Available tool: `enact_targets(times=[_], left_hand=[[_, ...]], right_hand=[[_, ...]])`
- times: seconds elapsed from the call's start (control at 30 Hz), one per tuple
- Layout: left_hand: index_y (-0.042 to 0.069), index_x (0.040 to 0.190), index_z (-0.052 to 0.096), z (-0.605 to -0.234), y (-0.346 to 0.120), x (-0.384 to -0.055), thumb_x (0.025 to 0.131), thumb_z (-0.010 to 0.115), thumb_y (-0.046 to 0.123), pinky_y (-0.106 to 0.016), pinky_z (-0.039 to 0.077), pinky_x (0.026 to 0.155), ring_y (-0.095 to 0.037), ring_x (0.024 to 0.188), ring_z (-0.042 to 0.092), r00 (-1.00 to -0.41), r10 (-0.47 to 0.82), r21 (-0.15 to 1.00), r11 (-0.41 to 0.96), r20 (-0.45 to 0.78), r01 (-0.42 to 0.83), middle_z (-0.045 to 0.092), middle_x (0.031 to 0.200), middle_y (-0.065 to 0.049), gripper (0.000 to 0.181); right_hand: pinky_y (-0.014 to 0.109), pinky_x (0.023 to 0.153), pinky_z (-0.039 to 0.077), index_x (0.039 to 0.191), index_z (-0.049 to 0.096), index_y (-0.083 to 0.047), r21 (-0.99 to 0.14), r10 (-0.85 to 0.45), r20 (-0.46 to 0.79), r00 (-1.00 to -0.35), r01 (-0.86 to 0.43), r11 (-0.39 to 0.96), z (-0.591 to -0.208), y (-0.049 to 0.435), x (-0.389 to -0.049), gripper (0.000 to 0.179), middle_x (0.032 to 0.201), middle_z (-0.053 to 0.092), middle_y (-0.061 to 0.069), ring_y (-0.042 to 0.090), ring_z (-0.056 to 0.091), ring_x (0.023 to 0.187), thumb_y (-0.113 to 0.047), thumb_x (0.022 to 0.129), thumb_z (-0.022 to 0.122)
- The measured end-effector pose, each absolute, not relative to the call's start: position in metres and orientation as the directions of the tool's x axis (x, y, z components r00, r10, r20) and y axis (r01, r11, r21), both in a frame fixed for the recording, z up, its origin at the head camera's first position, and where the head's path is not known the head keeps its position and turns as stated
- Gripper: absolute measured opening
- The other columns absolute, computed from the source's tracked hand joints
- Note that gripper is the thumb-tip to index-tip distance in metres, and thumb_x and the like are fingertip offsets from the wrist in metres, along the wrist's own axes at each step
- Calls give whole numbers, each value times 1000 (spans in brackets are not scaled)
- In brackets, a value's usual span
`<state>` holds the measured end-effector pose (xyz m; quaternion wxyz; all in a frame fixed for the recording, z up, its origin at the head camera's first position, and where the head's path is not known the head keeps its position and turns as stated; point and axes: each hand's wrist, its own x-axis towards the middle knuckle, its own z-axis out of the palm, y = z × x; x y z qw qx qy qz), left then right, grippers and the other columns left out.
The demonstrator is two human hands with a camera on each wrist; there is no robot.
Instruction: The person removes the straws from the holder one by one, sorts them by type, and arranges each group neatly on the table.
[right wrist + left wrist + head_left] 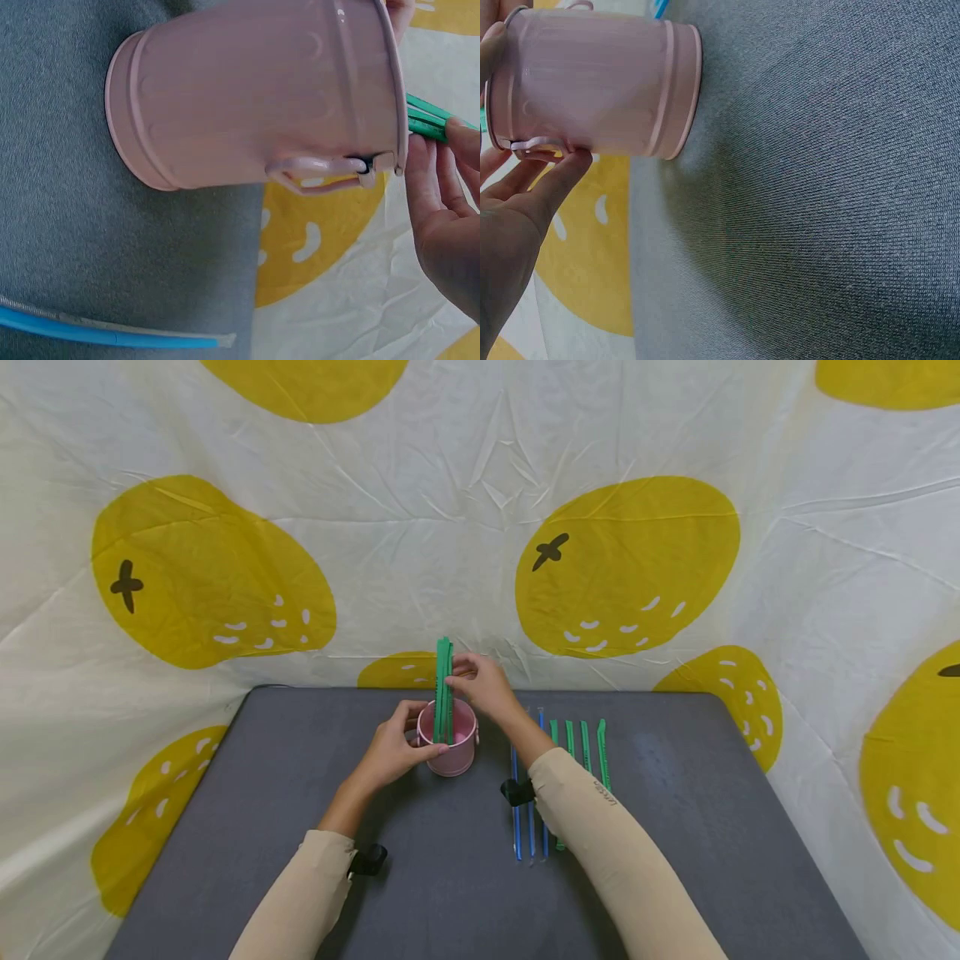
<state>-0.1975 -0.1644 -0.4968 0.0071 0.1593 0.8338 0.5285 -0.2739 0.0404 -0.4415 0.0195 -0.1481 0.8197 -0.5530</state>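
Observation:
A small pink pail point(452, 763) with side handles stands upright on the table. My left hand point(392, 745) grips it near the rim, thumb at the front and fingers on the far left side; in the left wrist view a finger touches beside the handle point(544, 145). Above the pail, my right hand point(483, 685) pinches several slim green sticks, which look like wrapped straws point(444, 693). They stand nearly upright, their lower ends inside the pail's mouth. In the right wrist view, thumb and fingers close on the green straws point(426, 124) just beyond the rim.
Right of the pail, several blue straws point(517, 835) in clear wrappers and several more green straws point(586, 747) lie side by side, partly under my right forearm. The grey table point(300, 760) ends at a cloth backdrop point(420, 568) with yellow fruit prints.

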Motion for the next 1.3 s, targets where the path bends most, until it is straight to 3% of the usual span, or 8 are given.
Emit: enact_targets(times=[0.13, 0.33, 0.53, 0.83, 1.13, 1.3], left_hand=[[12, 143, 48, -496, -165, -197, 80, 92, 29, -53, 57, 96, -36, 126, 64, -951, 267, 879, 401, 158, 258, 63, 139, -14, 79], [8, 145, 46, -497, -164, -198, 81, 91, 29, -54, 56, 98, -41, 128, 62, -952, 271, 881, 405, 141, 246, 61, 140, -19, 80], [6, 146, 45, -496, -163, -198, 82, 90, 32, -55, 55, 99, -45, 130, 59, -954, 274, 886, 404, 120, 228, 59, 142, -23, 83], [7, 144, 46, -495, -164, -197, 81, 91, 29, -56, 55, 100, -45, 130, 59, -954, 271, 893, 389, 125, 227, 59, 142, -23, 81], [8, 143, 47, -495, -164, -198, 81, 91, 29, -55, 56, 100, -43, 129, 60, -951, 278, 886, 398, 132, 239, 60, 141, -21, 79], [8, 143, 47, -495, -166, -199, 81, 91, 29, -55, 55, 100, -42, 129, 61, -953, 276, 884, 404, 129, 237, 61, 140, -20, 78]], right_hand=[[37, 82, 63, 129, 64, 1, -924, -240, 146, -960, -219, 313, -439, 44, -273, 38, 112, 71, 20, 33, 72, 98, -10, 95, 75], [53, 86, 61, 128, 63, 1, -941, -217, 162, -963, -217, 259, -430, 54, -272, 36, 110, 67, 19, 33, 70, 95, -8, 95, 75], [39, 85, 63, 127, 61, 3, -951, -195, 196, -961, -235, 203, -408, 70, -269, 32, 109, 65, 16, 27, 70, 96, -4, 98, 70], [42, 84, 63, 124, 59, 8, -953, -138, 294, -946, -301, 32, -369, 97, -267, 29, 101, 62, 10, 11, 68, 83, 1, 97, 68], [29, 78, 63, 121, 60, 6, -915, -104, 402, -910, -404, -2, -332, 125, -260, 26, 95, 64, 0, 11, 70, 83, 3, 97, 68], [29, 78, 63, 116, 65, 0, -904, -77, 427, -901, -426, -31, -319, 145, -255, 21, 95, 66, -1, 12, 71, 83, 4, 96, 68]])
